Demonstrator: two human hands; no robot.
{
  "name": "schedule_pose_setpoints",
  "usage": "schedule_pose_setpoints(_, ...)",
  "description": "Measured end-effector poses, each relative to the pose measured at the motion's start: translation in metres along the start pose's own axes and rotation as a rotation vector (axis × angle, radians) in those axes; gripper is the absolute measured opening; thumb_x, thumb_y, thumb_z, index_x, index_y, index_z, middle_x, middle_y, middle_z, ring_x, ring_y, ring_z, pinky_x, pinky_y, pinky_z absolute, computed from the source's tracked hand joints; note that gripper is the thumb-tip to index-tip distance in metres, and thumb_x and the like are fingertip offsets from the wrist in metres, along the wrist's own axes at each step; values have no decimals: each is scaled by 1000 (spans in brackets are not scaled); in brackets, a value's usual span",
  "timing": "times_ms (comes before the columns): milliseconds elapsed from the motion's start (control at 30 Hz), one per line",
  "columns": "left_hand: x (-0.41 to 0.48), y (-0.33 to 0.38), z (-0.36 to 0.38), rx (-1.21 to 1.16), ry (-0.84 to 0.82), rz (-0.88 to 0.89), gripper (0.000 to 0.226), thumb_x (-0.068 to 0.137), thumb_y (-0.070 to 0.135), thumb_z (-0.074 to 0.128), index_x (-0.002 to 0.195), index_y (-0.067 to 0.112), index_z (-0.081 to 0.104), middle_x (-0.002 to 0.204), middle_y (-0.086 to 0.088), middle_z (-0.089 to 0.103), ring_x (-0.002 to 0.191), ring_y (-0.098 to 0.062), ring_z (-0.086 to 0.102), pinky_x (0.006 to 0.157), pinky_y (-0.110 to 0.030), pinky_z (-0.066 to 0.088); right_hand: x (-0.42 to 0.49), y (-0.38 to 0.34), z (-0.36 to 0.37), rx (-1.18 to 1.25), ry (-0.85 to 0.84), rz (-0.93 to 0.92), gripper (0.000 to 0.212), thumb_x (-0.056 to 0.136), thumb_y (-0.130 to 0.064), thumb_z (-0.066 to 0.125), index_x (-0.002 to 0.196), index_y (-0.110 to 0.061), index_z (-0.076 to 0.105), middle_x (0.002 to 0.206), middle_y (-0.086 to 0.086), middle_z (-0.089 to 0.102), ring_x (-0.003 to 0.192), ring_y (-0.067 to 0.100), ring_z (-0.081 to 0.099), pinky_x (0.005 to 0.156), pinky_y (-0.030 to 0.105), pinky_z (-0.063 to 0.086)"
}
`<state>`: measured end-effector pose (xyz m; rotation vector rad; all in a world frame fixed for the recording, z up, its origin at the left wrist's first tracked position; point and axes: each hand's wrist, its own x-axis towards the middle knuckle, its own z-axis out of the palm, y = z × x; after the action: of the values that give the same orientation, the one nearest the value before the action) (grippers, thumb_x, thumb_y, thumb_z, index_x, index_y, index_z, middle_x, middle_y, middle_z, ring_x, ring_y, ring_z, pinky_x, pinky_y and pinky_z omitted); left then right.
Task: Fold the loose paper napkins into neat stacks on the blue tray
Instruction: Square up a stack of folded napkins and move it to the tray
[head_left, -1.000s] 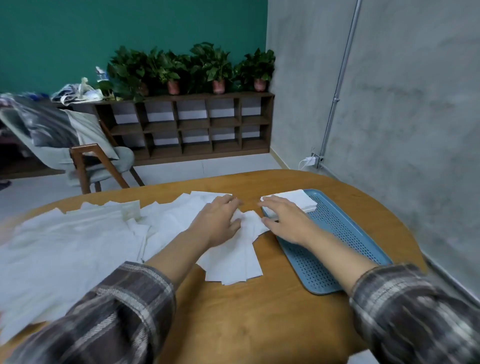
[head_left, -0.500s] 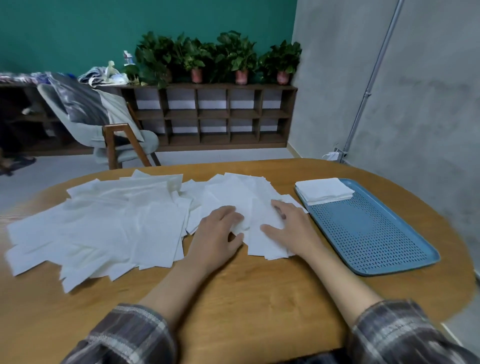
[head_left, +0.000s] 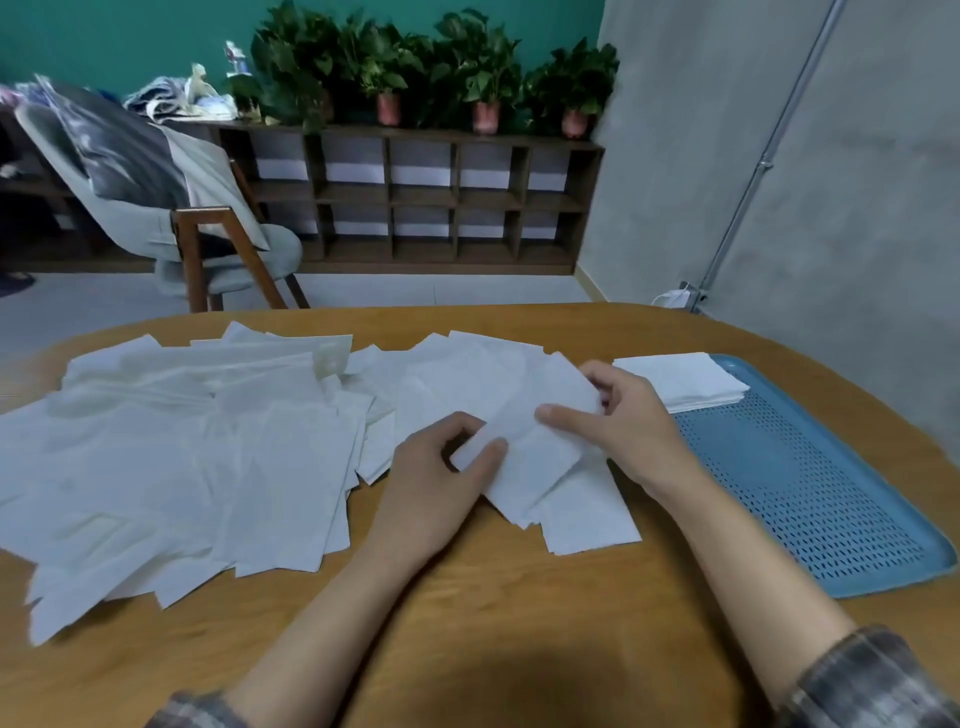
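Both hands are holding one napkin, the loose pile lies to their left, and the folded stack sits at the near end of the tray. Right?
Not quite. The head view shows the stack at the far end of the tray, not the near end. The rest holds: left hand and right hand hold one napkin, with the loose pile to their left.

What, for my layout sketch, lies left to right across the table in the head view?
Loose napkins → left hand → held napkin, pinched by both hands → right hand → blue tray, with the folded stack at its far end.
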<state>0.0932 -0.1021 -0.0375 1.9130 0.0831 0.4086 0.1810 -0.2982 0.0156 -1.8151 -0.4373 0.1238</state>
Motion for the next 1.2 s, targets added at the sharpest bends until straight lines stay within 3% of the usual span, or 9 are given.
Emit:
schedule_pose_setpoints(67,4,-3,-6,-73,61,-42,7,98,32,73,92,28,74,66,11,66,63,-10,61,67,-31,52,0,9,0,90,3,22,44,83,-10,88,120,-9,64,98,1,80,91,20,78,68,24,61)
schedule_pose_setpoints(167,13,-6,-8,-47,181,-32,4,95,30,78,94,28,75,60,6,50,58,-11,49,61,-24,44,1,21,2,128,-58,-21,66,83,-10,87,134,-28,50,112,-11,77,101,16,75,79,32,63)
schedule_pose_setpoints(267,24,-4,-2,-63,236,-5,5,93,28,80,97,29,76,70,-5,61,65,-15,57,64,-24,48,3,30,4,-11,-68,-155,57,90,-12,83,131,-36,52,117,-37,60,113,-2,62,92,21,54)
schedule_pose_setpoints(433,32,2,10,-13,243,101,30,95,26,79,121,30,66,98,6,72,93,-10,69,80,-22,55,9,41,5,-24,28,-199,25,95,6,68,95,-17,81,101,-13,79,105,0,69,96,15,46)
schedule_pose_setpoints(533,23,-3,9,216,136,235,50,90,28,82,130,27,54,125,17,61,121,-2,58,97,-13,45,14,45,2,5,161,-170,25,98,1,68,103,-18,82,107,-19,79,110,-6,67,95,6,43)
schedule_pose_setpoints(633,17,-7,8,403,-27,256,60,82,38,85,129,36,48,129,23,52,122,2,52,99,-19,42,14,50,2,22,234,-153,24,96,-1,70,107,-20,82,110,-22,78,113,-10,64,95,2,40)
schedule_pose_setpoints(833,16,-17,6,502,26,364,13,93,23,77,107,23,76,123,12,69,121,-5,61,103,-12,40,12,52,4,18,259,-182,27,95,-1,71,110,-21,80,114,-20,76,116,-9,62,94,1,38)
schedule_pose_setpoints(933,8,-15,7,486,98,381,14,97,30,69,104,21,77,108,13,74,103,-6,67,93,-25,51,12,51,3,40,281,-181,26,95,-1,71,110,-20,80,114,-19,76,114,-10,62,93,1,39)
schedule_pose_setpoints(1200,-1,9,4,277,85,326,6,104,26,61,103,32,60,83,17,63,78,-10,60,65,-11,36,7,48,1,-1,240,-208,36,99,2,62,117,-25,78,120,-26,73,121,-10,59,101,6,41)
